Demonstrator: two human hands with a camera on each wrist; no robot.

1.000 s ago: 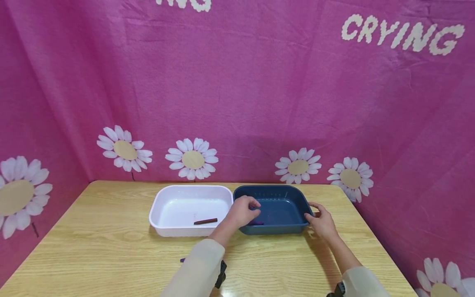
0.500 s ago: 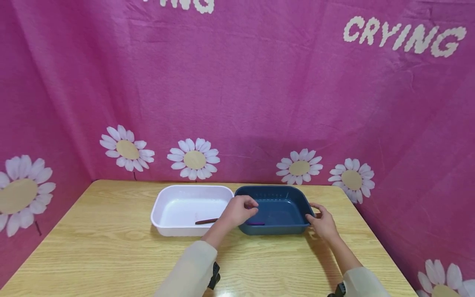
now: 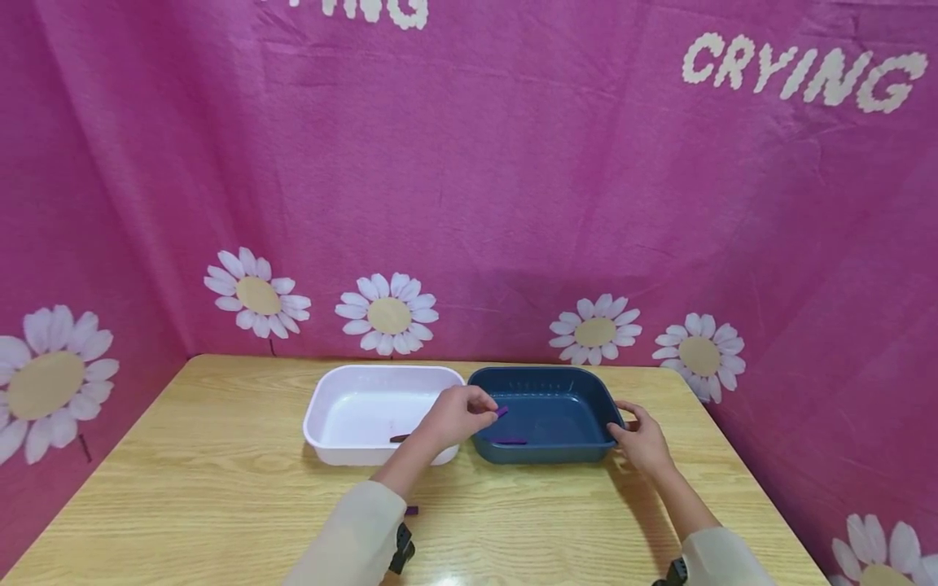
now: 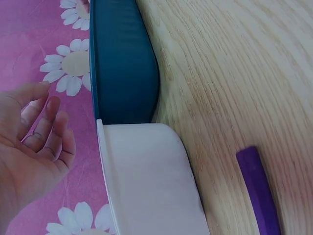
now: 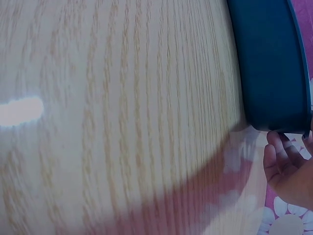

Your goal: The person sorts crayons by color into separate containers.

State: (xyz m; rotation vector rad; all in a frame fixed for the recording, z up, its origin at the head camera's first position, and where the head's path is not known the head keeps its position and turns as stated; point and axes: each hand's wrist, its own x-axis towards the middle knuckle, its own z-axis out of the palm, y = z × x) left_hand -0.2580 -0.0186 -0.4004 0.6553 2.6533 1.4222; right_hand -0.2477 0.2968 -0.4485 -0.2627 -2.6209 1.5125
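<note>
My left hand (image 3: 453, 417) hovers where the white tray (image 3: 330, 456) meets the dark blue tray (image 3: 545, 453). Its fingers are loosely bent, and the left wrist view shows nothing in the palm of that hand (image 4: 34, 147). Just beyond the fingertips a short purple crayon piece (image 3: 501, 412) shows against the blue tray. Another purple crayon (image 3: 510, 441) lies along this tray's near side. My right hand (image 3: 645, 439) grips the tray's right end, thumb at the rim and fingers outside; the right wrist view shows these fingers (image 5: 288, 166) against its wall.
A brown crayon (image 3: 399, 439) lies in the white tray, partly hidden by my left forearm. On the wooden table (image 3: 528, 521) is another purple crayon (image 4: 258, 188), mostly behind the left sleeve in the head view. A pink flowered cloth (image 3: 498, 203) hangs behind.
My left hand has drawn back left and slightly toward me from over the blue tray, uncovering the purple piece by its fingertips. My right hand keeps its hold on the tray's end.
</note>
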